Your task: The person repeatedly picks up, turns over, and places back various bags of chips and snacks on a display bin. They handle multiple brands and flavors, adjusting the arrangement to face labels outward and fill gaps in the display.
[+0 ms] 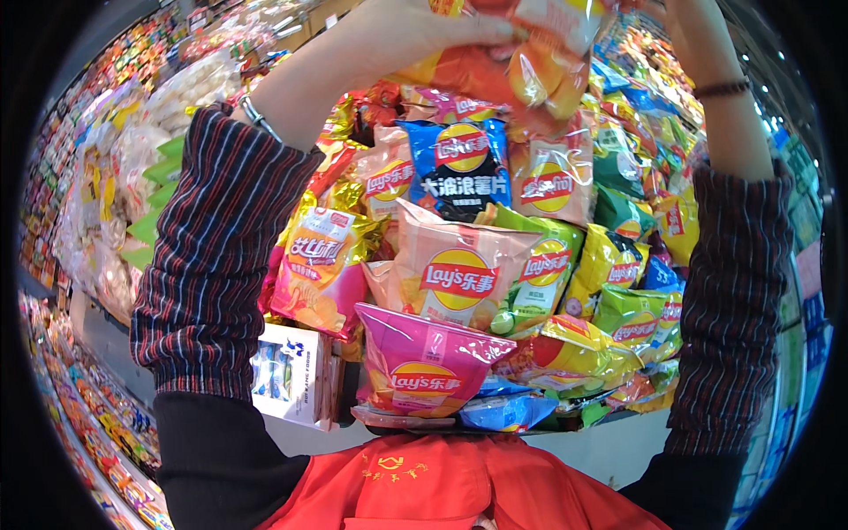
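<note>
At the top of the view my left hand (457,30) grips a red and orange chip bag (546,69), which is blurred and cut by the upper edge. My right hand (659,16) is beside the bag's right side; its fingers are mostly out of frame. Below the raised bag stand a blue and black Lay's chip bag (460,169) and a peach-coloured Lay's bag (556,172). Nearer me, another peach Lay's bag (457,271) leans behind a magenta Lay's bag (430,364).
A pink and gold snack bag (321,271) and a white carton (288,371) are at the left. Green and yellow chip bags (613,265) crowd the right side. Large clear bags of pale snacks (192,86) are farther left. Packed shelves (93,411) line the left rim.
</note>
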Tool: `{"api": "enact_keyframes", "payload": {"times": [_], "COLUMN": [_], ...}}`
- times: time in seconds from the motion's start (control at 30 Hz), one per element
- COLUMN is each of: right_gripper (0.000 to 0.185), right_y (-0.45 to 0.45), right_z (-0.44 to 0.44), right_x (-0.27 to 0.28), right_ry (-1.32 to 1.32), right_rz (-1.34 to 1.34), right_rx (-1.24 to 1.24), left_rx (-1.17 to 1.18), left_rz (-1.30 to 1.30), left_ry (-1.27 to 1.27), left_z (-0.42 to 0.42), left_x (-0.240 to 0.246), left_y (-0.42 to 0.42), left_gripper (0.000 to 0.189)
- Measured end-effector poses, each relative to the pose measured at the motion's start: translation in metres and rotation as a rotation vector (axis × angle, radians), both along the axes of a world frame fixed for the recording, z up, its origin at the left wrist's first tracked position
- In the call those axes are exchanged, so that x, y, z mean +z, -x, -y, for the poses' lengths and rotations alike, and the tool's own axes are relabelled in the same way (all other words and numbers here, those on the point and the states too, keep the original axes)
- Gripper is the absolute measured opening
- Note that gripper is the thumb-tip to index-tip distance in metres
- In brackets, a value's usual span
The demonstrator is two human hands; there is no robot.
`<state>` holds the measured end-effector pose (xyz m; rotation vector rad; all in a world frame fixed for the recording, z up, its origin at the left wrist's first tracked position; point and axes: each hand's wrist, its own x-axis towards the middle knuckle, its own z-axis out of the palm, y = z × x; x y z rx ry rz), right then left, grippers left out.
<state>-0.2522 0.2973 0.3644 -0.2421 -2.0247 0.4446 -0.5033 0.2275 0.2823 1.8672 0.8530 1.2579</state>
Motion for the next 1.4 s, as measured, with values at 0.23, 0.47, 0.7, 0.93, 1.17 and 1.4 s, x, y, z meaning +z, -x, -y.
{"api": "enact_keyframes", "payload": {"times": [0.23, 0.47, 0.7, 0.93, 1.17, 1.4], "right_gripper": [0.035, 0.049, 0.056, 0.086, 0.053, 0.029], "right_y": [0.034, 0.020, -0.019, -0.020, 0.031, 0.057], "right_z": [-0.037, -0.177, -0.260, -0.256, -0.171, -0.109], "right_x": [-0.069, -0.099, -0.179, -0.165, -0.151, -0.149], "right_ry": [0.829, 0.731, 0.654, -0.018, -0.103, -0.049], "right_rz": [0.038, -0.168, 0.415, 0.741, 0.377, 0.296], "right_rx": [0.064, -0.134, -0.576, -1.213, -0.802, -0.518], "left_rx": [0.123, 0.478, 0.868, 0.769, 0.790, 0.838], "left_rz": [0.069, -0.123, -0.611, -0.867, -0.920, -0.784], "left_ry": [-0.074, 0.013, 0.474, 0.428, 0.728, 0.775], "left_z": [-0.032, -0.030, 0.006, -0.023, -0.046, -0.059], "left_x": [0.005, -0.060, -0.196, -0.209, -0.191, -0.192], "left_y": [0.001, 0.159, 0.283, 0.306, 0.296, 0.305], "left_gripper": [0.044, 0.056, 0.049, 0.067, 0.086, 0.070]}}
